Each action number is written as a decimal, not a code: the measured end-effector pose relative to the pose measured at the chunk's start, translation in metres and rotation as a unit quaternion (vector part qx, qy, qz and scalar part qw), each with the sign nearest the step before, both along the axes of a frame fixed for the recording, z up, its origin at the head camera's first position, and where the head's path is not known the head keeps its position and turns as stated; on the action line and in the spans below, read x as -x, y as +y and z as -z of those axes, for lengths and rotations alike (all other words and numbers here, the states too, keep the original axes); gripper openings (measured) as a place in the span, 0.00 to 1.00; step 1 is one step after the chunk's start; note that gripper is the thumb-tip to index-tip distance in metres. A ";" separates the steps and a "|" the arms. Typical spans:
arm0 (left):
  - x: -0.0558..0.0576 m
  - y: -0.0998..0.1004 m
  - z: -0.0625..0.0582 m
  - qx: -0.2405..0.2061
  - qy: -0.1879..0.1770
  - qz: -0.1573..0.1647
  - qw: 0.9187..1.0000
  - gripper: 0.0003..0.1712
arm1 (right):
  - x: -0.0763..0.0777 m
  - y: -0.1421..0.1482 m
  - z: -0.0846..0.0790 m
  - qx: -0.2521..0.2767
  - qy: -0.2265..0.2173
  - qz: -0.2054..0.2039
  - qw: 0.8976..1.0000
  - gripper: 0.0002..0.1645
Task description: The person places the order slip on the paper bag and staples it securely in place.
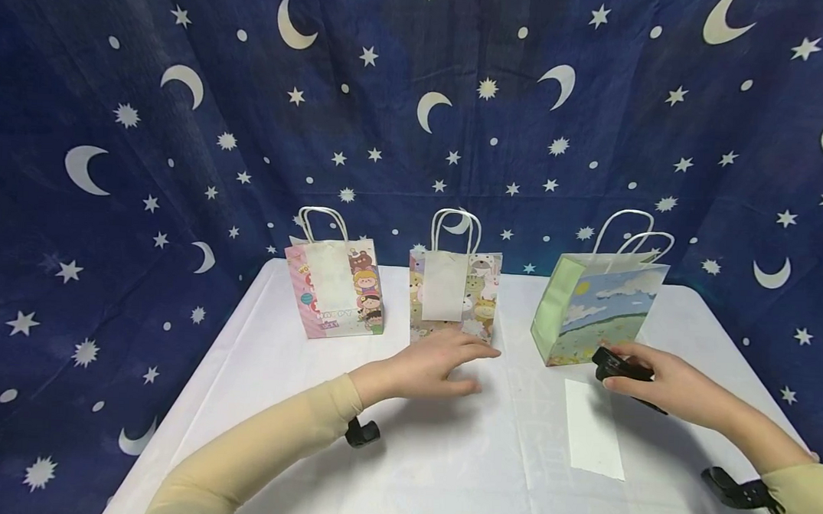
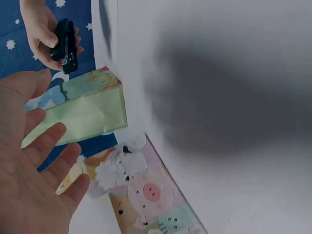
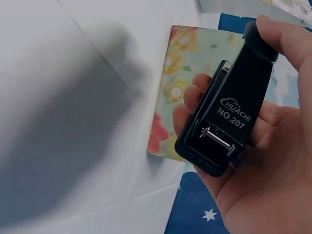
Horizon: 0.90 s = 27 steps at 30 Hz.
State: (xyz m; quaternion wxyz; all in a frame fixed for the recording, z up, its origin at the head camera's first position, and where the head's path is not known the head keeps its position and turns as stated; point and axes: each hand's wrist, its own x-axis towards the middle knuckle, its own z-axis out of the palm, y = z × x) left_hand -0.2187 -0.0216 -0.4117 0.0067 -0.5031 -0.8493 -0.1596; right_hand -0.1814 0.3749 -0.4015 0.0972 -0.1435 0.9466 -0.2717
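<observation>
My right hand (image 1: pixel 682 388) holds a black stapler (image 3: pixel 226 102), thumb on one end and fingers curled beneath it. It is just in front of a green and blue landscape paper bag (image 1: pixel 605 311). On the table below the stapler lies a white paper strip (image 1: pixel 593 434). My left hand (image 1: pixel 434 365) hovers with spread fingers, holding nothing, in front of an animal-print paper bag (image 1: pixel 482 294); a white paper strip (image 1: pixel 445 285) covers part of that bag's front. At the left stands a pink cartoon paper bag (image 1: pixel 326 322), also with a white strip (image 1: pixel 335 277) on its front.
All three bags stand upright along the far side of a table with a white cloth (image 1: pixel 457 474). Behind it hangs a dark blue curtain (image 1: pixel 389 133) with moons and stars. Black straps (image 1: pixel 739 490) show near both wrists.
</observation>
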 end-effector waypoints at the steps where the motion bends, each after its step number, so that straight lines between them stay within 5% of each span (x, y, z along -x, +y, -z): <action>1: -0.001 0.002 0.002 0.007 0.000 0.000 1.000 0.33 | 0.000 0.002 0.002 0.003 -0.003 0.005 1.000 0.43; 10: -0.004 0.026 0.015 0.029 -0.020 -0.005 0.999 0.33 | -0.003 0.017 0.016 -0.011 -0.025 0.056 0.998 0.50; 17: -0.008 0.043 0.019 0.039 -0.037 -0.008 0.998 0.32 | -0.006 0.028 0.023 0.003 -0.054 0.084 0.995 0.45; 27: -0.014 0.066 0.020 0.048 -0.066 0.003 0.997 0.32 | -0.008 0.048 0.032 -0.011 -0.100 0.123 0.987 0.52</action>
